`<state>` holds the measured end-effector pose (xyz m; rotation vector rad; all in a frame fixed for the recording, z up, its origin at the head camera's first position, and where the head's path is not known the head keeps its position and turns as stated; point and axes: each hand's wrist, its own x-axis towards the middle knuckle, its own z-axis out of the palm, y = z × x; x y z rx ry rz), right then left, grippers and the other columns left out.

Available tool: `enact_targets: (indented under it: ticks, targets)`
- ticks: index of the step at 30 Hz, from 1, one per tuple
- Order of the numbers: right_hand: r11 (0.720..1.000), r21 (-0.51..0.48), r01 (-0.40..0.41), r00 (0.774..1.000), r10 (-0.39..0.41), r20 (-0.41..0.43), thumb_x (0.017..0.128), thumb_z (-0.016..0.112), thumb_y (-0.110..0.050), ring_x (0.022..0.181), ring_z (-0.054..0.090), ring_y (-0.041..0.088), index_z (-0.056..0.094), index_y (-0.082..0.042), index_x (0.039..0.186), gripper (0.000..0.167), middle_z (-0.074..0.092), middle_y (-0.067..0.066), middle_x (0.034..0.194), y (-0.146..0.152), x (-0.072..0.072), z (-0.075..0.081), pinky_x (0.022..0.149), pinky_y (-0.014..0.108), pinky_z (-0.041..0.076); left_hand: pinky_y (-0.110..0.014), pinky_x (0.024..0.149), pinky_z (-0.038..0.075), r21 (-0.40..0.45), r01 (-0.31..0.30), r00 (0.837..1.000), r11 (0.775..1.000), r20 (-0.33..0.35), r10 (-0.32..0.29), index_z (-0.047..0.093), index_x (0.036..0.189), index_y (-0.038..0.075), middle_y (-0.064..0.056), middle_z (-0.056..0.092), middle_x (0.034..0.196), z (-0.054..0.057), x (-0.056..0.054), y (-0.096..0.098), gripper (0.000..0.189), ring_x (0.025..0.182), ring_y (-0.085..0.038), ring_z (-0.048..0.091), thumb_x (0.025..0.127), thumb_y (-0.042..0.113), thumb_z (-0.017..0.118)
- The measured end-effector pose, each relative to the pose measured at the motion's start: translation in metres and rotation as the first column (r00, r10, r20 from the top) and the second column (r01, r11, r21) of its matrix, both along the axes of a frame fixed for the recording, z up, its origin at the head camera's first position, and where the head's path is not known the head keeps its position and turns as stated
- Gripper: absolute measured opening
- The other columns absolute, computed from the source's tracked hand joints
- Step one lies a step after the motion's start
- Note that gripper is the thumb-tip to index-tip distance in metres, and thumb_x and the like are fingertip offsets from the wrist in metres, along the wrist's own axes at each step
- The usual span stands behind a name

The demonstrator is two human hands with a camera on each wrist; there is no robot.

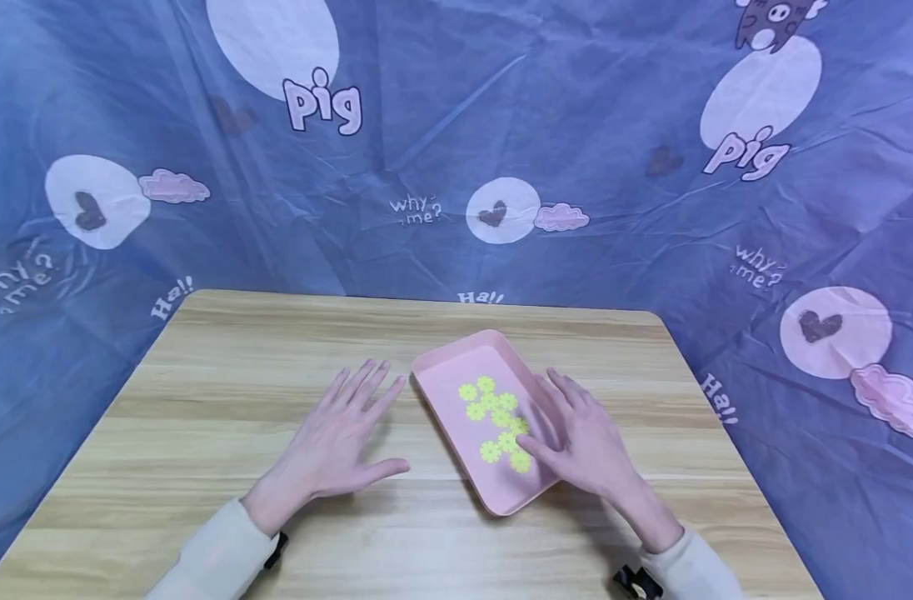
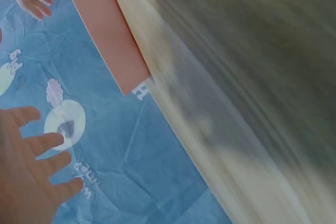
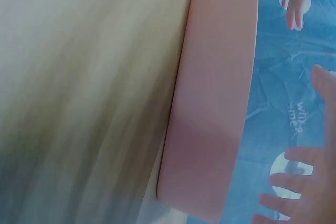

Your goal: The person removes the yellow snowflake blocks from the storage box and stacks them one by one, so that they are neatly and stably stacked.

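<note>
A pink rectangular tray (image 1: 446, 357) lies at an angle on the wooden table. Several flat yellow-green flower-shaped pieces (image 1: 489, 402) are grouped on its floor. My left hand (image 1: 336, 446) is spread above the table, left of the tray and holding nothing; its straight fingers also show in the left wrist view. My right hand (image 1: 587, 437) hovers over the tray's right side, fingers spread, thumb over the flower pieces and partly covering them. Whether it touches the tray rim, I cannot tell. The tray's outer wall (image 3: 210, 87) fills the middle of the right wrist view.
The light wooden table (image 1: 276, 333) has rounded far corners. Behind and beside it hangs a blue printed cloth (image 1: 426, 150) with pig and heart patterns. Dark bands (image 1: 276, 552) are seen at both wrists by the pale sleeves (image 1: 220, 554).
</note>
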<state>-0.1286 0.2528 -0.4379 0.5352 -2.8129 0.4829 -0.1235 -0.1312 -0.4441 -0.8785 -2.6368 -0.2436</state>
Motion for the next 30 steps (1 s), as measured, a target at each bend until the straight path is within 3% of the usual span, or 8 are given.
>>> enact_targets:
  ticks: [6, 13, 17, 24, 30]
  targets:
    - [0.985, -0.169, 0.025, 0.988, 0.001, 0.151, 0.095, 0.074, -0.049, 0.148, 0.047, 0.047, 0.050, -0.008, 0.155, 0.076, 0.050, 0.020, 0.161, 0.009, -0.011, 0.001, 0.117, 0.068, 0.040, -0.057, 0.127, 0.034, -0.015, 0.066, 0.997, 0.998, 0.035, -0.065, 0.038, 0.163, 0.012, -0.017, 0.041, 0.168, 0.002, -0.012, 0.016, 0.099, 0.156, -0.038, 0.040, 0.090, 0.073, 0.064]
    - [0.921, -0.385, 0.063, 0.954, 0.058, 0.295, 0.099, 0.074, -0.029, 0.135, 0.058, 0.049, 0.053, 0.002, 0.149, 0.062, 0.058, 0.027, 0.150, 0.025, -0.026, 0.003, 0.108, 0.062, 0.052, -0.053, 0.122, 0.042, 0.047, 0.160, 0.983, 0.986, 0.086, -0.163, 0.048, 0.157, 0.010, -0.016, 0.055, 0.156, 0.004, -0.033, 0.035, 0.079, 0.145, -0.034, 0.053, 0.097, 0.058, 0.067]
    - [0.893, -0.433, 0.122, 0.929, 0.051, 0.367, 0.100, 0.072, -0.020, 0.123, 0.066, 0.047, 0.055, 0.005, 0.146, 0.055, 0.064, 0.031, 0.140, 0.029, -0.036, 0.002, 0.102, 0.055, 0.058, -0.050, 0.121, 0.044, 0.085, 0.187, 0.971, 0.979, 0.136, -0.197, 0.051, 0.154, 0.010, -0.014, 0.058, 0.152, 0.004, -0.050, 0.042, 0.072, 0.142, -0.032, 0.055, 0.099, 0.053, 0.067]
    - [0.870, -0.440, 0.223, 0.889, 0.003, 0.457, 0.100, 0.071, -0.021, 0.105, 0.073, 0.030, 0.060, 0.005, 0.142, 0.051, 0.072, 0.026, 0.126, 0.024, -0.054, -0.002, 0.083, 0.025, 0.056, -0.049, 0.122, 0.042, 0.121, 0.232, 0.944, 0.965, 0.211, -0.254, 0.053, 0.152, 0.008, -0.011, 0.062, 0.143, -0.002, -0.086, 0.050, 0.066, 0.141, -0.030, 0.055, 0.102, 0.048, 0.066]
    - [0.820, -0.480, 0.311, 0.837, 0.002, 0.546, 0.101, 0.070, -0.020, 0.086, 0.066, 0.010, 0.059, 0.006, 0.141, 0.049, 0.069, 0.025, 0.119, 0.021, -0.064, -0.008, 0.068, 0.023, 0.055, -0.047, 0.129, 0.034, 0.111, 0.272, 0.922, 0.956, 0.254, -0.292, 0.056, 0.149, 0.006, -0.011, 0.065, 0.134, -0.009, -0.116, 0.055, 0.059, 0.135, -0.028, 0.057, 0.103, 0.044, 0.064]
